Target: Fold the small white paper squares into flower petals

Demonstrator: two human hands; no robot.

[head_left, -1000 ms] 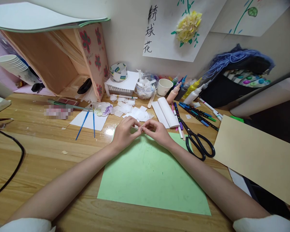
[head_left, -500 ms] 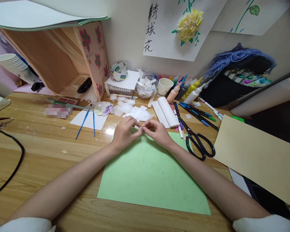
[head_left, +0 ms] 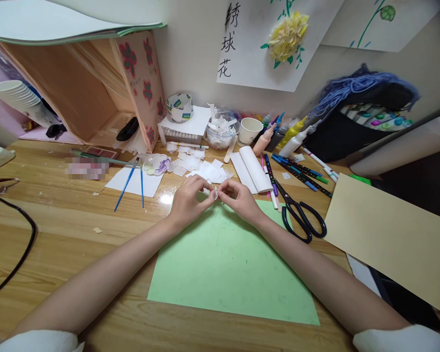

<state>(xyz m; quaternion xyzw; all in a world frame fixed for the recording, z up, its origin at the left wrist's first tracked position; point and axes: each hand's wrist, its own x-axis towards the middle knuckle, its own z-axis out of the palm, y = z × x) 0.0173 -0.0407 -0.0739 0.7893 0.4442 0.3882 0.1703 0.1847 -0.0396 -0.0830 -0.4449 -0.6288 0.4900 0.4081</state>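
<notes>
Between my fingertips is a small whitish piece of paper, crumpled or folded. My left hand pinches it from the left, thumb and forefinger together. From the other side my right hand pinches at it too, the two hands almost touching. Both are over the far edge of a light green sheet lying flat on the wooden table. Just beyond my hands lie loose white paper scraps. A rolled white paper rests close to my right hand.
Black-handled scissors lie right of the green sheet, near several pens. Two blue brushes rest at left. Behind stand a bowl of scraps, a paper cup and paint bottles. A tan board lies at right.
My fingertips have parted slightly, and more of the small white paper shows between them. The things on the table have not moved.
</notes>
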